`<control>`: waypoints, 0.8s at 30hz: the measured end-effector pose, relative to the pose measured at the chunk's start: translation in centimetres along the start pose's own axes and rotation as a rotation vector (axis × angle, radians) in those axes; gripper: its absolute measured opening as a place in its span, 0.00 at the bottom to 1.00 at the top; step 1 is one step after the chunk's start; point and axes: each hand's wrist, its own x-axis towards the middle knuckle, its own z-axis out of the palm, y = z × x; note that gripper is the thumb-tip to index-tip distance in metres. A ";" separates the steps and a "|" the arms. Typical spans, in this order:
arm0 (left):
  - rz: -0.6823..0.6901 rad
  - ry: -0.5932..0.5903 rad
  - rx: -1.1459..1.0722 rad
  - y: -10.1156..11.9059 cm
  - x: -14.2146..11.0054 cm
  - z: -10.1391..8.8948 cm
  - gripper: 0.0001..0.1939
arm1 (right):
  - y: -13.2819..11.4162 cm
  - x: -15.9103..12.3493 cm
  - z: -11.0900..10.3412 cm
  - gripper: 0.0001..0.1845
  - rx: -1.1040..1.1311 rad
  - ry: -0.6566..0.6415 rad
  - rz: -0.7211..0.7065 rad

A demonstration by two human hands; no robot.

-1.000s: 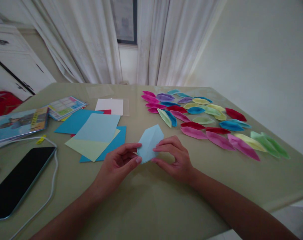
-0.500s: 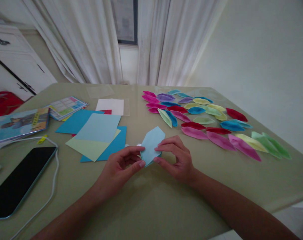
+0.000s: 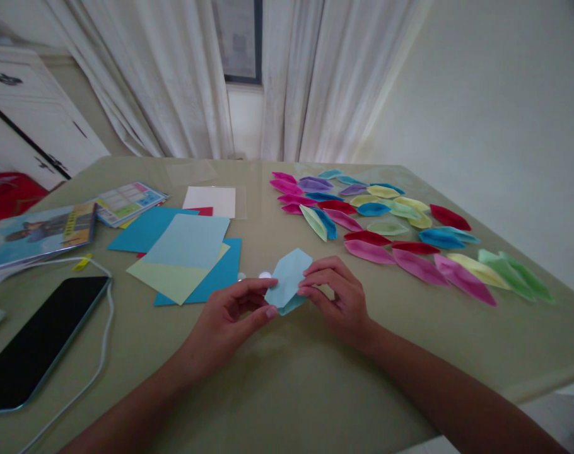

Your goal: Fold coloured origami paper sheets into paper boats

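A small light blue folded paper (image 3: pixel 289 274) is held between my two hands, above the near middle of the table. My left hand (image 3: pixel 234 315) pinches its left edge and lower corner between thumb and fingers. On the other side, my right hand (image 3: pixel 341 293) grips the right edge with fingertips and thumb together. The paper's lower edge stands apart, showing a second layer underneath. Just behind my left fingers lie small white round things, partly hidden. Sheets of coloured paper, with a light blue sheet (image 3: pixel 190 239) on top, lie left of my hands.
Many folded paper pieces in several colours, such as a pink folded piece (image 3: pixel 419 266), spread over the table's right side. To the left are a black-screened phone (image 3: pixel 45 340), a white cable (image 3: pixel 108 321) and a picture booklet (image 3: pixel 41 236). White paper (image 3: pixel 211 200) lies farther back.
The lower layer of the folded paper has swung out and shows more below the front. My right fingers have shifted slightly right along its edge.
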 end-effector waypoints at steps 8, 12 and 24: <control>0.022 -0.031 0.021 -0.4 -0.2 0.0 0.22 | -0.2 0.0 0.0 0.02 -0.046 0.078 -0.004; 0.127 -0.021 0.067 -0.1 -0.4 0.2 0.17 | -0.3 -0.1 0.0 0.02 -0.072 0.127 0.014; 0.148 0.000 0.063 0.1 -0.4 0.1 0.09 | -0.6 0.0 -0.2 0.17 -0.155 -0.003 -0.119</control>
